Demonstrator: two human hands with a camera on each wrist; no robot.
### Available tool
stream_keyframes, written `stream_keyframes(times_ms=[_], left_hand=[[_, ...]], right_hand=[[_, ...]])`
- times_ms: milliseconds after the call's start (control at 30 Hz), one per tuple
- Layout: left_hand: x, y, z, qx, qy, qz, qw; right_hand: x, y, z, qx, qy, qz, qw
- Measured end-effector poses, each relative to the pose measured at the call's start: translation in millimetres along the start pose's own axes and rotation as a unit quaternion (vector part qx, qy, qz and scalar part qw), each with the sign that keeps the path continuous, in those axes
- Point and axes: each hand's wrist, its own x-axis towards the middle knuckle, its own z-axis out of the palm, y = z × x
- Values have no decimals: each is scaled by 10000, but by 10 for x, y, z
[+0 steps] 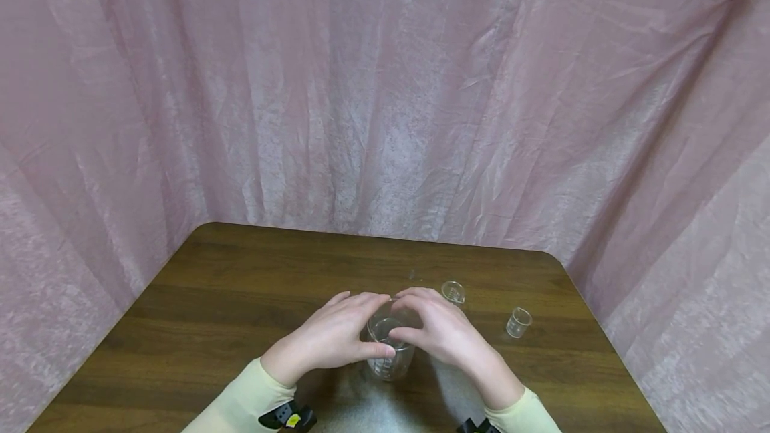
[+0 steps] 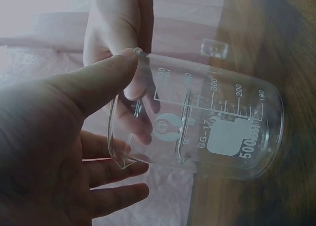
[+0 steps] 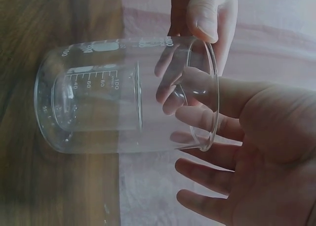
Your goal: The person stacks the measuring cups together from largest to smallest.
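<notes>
1. Pale yellow sleeves lie closest to me, running in from the bottom of the head view, with black straps at my wrists.
2. My left hand holds the large beaker at its mouth, the thumb on the near side of the rim and the fingers bent across to the far side.
3. My right hand arches wide over the same mouth from the right, thumb and fingers well apart. From the wrist views, the tip of its thumb dips just inside the glass.
4. The large beaker is upright between my hands, well short of the far edge of the desk and roughly midway between its left and right edges. I cannot tell whether its base touches the wood. White print on it reads 500 ml and GG-17, beside a scale.
5. Inside it is an inner beaker, also upright, its scale running up to 100, its rim lower than the outer one.
6. Just beyond my right hand, toward the desk's far edge, stands a small beaker.
7. Nearer the desk's right edge stands another little beaker.
8. Pink curtain hangs in folds behind the far edge and round both sides.
</notes>
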Motion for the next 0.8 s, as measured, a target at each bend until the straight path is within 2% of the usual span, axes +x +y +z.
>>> stream_keyframes(times_ms=[400, 800], left_hand=[[-4, 16, -9, 23, -15, -51, 10000], [5, 14, 9, 150, -43, -157, 9998]], right_hand=[[-68, 17, -13, -469, 292, -270, 9981], [-139, 65, -23, -797, 614, -275, 9945]])
